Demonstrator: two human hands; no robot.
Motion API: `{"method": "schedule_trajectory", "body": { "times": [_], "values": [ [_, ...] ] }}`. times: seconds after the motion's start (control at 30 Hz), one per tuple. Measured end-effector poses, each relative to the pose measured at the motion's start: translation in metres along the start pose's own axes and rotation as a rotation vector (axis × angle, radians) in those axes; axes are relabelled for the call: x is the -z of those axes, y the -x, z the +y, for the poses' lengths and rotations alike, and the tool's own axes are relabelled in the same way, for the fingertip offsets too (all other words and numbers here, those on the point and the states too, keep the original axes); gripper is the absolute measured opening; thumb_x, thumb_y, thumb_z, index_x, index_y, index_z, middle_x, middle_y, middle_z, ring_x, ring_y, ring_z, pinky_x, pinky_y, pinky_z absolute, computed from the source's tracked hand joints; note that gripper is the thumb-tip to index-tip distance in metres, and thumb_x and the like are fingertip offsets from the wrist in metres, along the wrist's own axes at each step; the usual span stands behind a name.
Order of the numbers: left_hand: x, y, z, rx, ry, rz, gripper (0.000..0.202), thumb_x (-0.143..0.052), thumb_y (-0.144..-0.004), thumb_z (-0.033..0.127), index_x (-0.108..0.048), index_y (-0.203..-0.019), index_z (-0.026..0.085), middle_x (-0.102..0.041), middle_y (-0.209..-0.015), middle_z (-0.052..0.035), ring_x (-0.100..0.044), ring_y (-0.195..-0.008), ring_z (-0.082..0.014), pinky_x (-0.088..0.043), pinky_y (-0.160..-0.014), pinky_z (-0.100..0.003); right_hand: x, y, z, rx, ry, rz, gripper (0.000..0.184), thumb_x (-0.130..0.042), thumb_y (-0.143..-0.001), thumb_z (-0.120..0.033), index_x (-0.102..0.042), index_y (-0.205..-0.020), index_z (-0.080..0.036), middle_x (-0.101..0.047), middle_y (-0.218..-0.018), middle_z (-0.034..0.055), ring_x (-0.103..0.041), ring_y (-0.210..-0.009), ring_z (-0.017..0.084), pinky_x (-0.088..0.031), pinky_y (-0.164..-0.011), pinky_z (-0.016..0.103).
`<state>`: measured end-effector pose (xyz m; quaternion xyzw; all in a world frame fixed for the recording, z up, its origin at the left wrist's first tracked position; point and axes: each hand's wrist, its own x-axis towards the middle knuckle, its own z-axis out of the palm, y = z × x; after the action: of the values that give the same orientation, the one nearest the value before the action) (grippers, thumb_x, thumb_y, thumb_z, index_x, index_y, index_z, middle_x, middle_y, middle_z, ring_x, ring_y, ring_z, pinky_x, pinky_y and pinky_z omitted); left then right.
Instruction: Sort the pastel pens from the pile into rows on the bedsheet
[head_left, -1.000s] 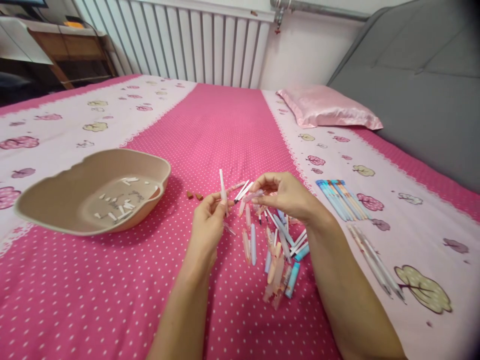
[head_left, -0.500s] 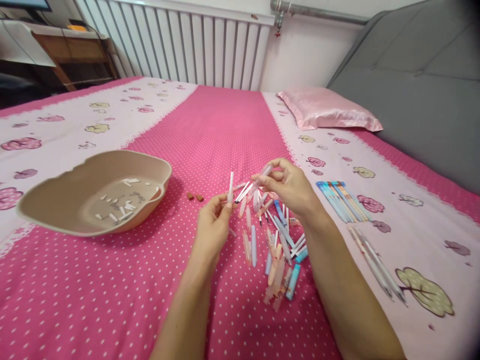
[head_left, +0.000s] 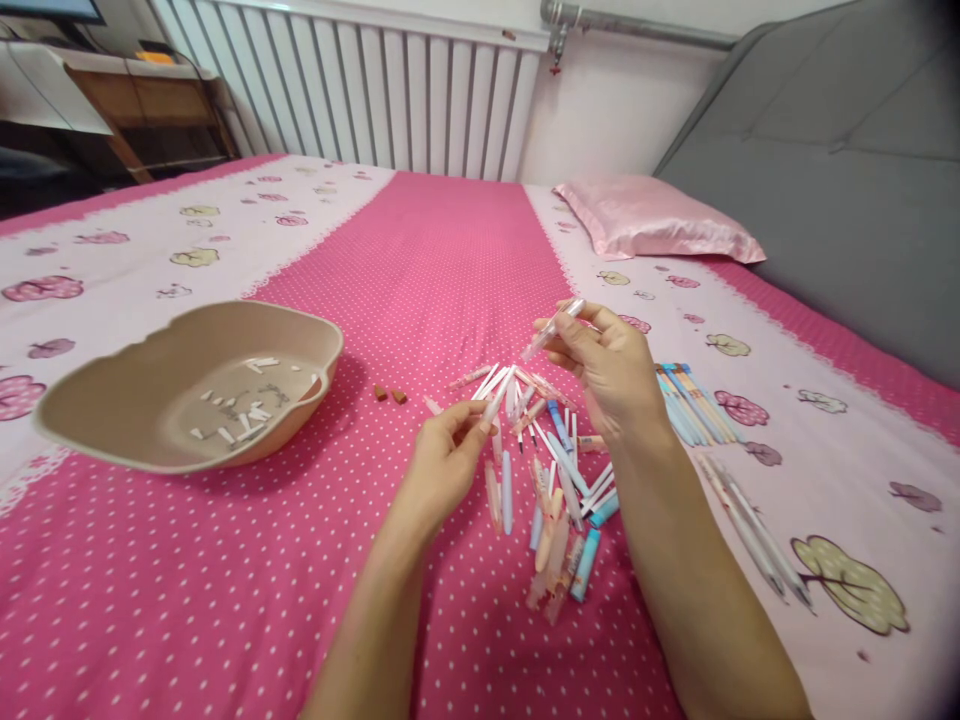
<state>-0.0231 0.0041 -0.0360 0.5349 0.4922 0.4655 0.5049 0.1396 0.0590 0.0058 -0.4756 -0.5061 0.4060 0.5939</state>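
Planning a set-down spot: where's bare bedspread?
Free: bedspread between basin and left forearm; far pink stretch between radiator and pen parts. Crowded: between the forearms, where those parts scatter; pens lie beyond right forearm.

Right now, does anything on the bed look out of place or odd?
Two small brown pieces look stray: they lie by themselves on the pink sheet, between the basin and the loose pile of pen parts, visibly part of neither.
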Motion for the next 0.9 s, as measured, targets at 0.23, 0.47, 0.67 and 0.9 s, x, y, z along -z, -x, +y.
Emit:
{"method": "schedule_trajectory", "body": {
  "times": [0.23, 0.47, 0.67, 0.9],
  "values": [
    [-0.0013, 0.0004, 0.0028, 0.022, 0.025, -0.01, 0.014, -0.059, -0.077, 0.023, -0.07, -0.083, 0.017, -0.067, -0.076, -0.003, -0.059, -0.073, -0.0175, -0.044, -0.071, -0.028, -0.0011, 0.0027, -0.0027, 0.016, 0.065, -0.084, 0.038, -0.069, -0.075, -0.047, -0.058, -0.101, -0.022, -0.07, -0.087, 0.0036, -0.067, -0.081, 0.016, -0.054, -0.074, 0.029],
    [-0.0009, 0.0014, 0.0067, 0.032, 0.046, -0.043, 0.016, -0.058, -0.079, 0.023, -0.07, -0.086, 0.017, -0.067, -0.077, -0.0034, -0.058, -0.072, -0.0171, -0.043, -0.071, -0.029, -0.0052, 0.0059, -0.0024, -0.049, -0.011, -0.187, 0.038, -0.074, -0.072, -0.042, -0.061, -0.098, -0.019, -0.071, -0.083, 0.004, -0.066, -0.075, 0.015, -0.053, -0.073, 0.029],
    [-0.0005, 0.0037, 0.0088, 0.049, 0.134, -0.069, 0.016, -0.06, -0.078, 0.024, -0.071, -0.086, 0.017, -0.068, -0.08, -0.0039, -0.058, -0.077, -0.0174, -0.043, -0.074, -0.028, -0.0091, 0.0079, -0.0005, -0.083, -0.019, -0.277, 0.045, -0.076, -0.068, -0.046, -0.062, -0.101, -0.018, -0.071, -0.08, 0.004, -0.066, -0.078, 0.017, -0.051, -0.072, 0.03],
    [0.0005, 0.0047, 0.0075, 0.064, 0.198, -0.073, 0.016, -0.061, -0.08, 0.025, -0.071, -0.089, 0.017, -0.068, -0.086, -0.0048, -0.059, -0.081, -0.017, -0.042, -0.077, -0.028, -0.0088, 0.009, -0.0007, -0.093, -0.008, -0.36, 0.047, -0.077, -0.067, -0.045, -0.062, -0.101, -0.017, -0.068, -0.08, 0.0028, -0.062, -0.072, 0.014, -0.049, -0.07, 0.029]
  ]
}}
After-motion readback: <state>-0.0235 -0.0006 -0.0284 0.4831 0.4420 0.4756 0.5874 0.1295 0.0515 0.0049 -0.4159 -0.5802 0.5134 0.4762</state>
